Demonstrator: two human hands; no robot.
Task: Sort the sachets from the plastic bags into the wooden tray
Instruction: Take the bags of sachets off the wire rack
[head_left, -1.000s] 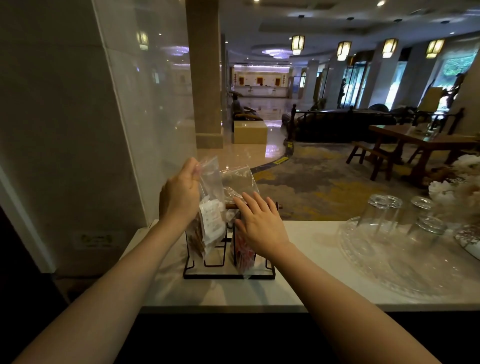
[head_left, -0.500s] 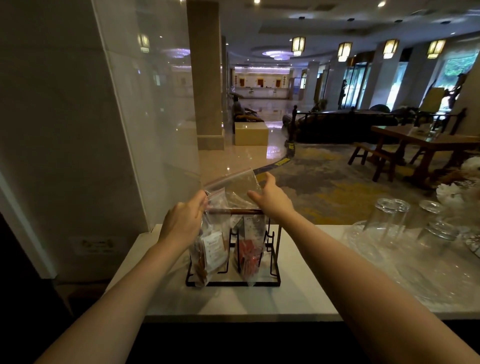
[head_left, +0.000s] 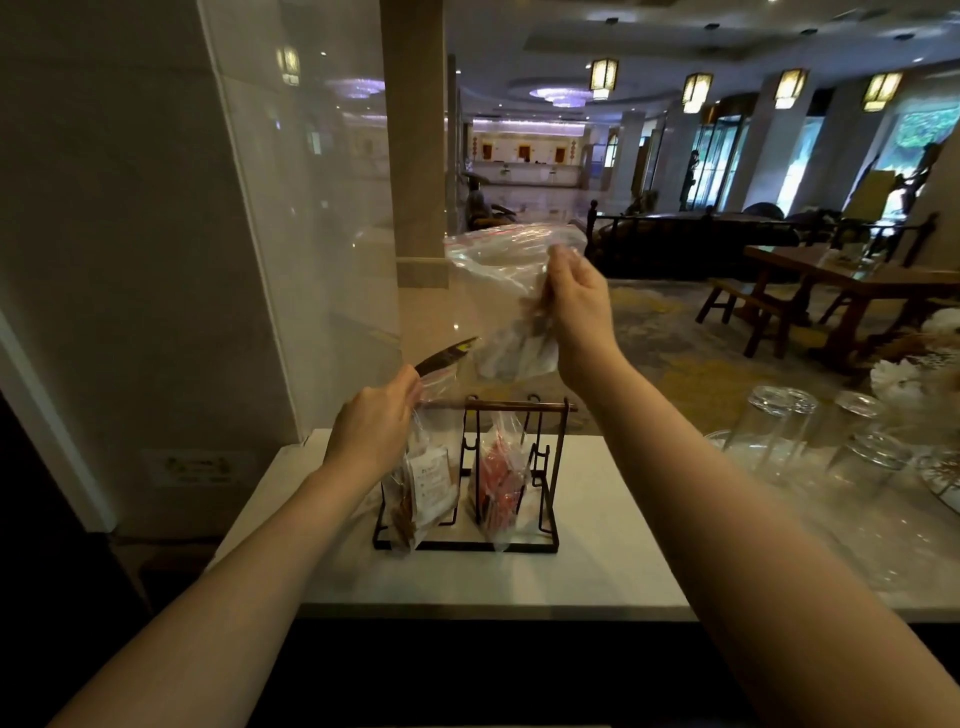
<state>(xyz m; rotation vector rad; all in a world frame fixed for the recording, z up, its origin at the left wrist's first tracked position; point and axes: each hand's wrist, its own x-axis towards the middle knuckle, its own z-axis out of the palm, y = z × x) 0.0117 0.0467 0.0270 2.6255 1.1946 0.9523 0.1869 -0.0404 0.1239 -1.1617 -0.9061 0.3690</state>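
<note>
A black wire tray with a wooden handle bar (head_left: 519, 406) stands on the white counter. My left hand (head_left: 374, 426) grips the top of a clear bag of brown and white sachets (head_left: 423, 483) that hangs into the tray's left side. A second clear bag with red sachets (head_left: 498, 486) sits in the tray's right side. My right hand (head_left: 576, 296) holds a third clear zip bag (head_left: 498, 270) lifted high above the tray, with pale sachets at its bottom.
Upturned drinking glasses (head_left: 779, 431) on a clear glass platter stand to the right on the white counter (head_left: 623, 561). A glass panel and wall (head_left: 260, 234) close off the left side. A lobby with wooden tables lies beyond.
My right hand has lifted a clear bag out of the tray and raised it well above the handle. My left hand has lowered slightly, still on the left bag.
</note>
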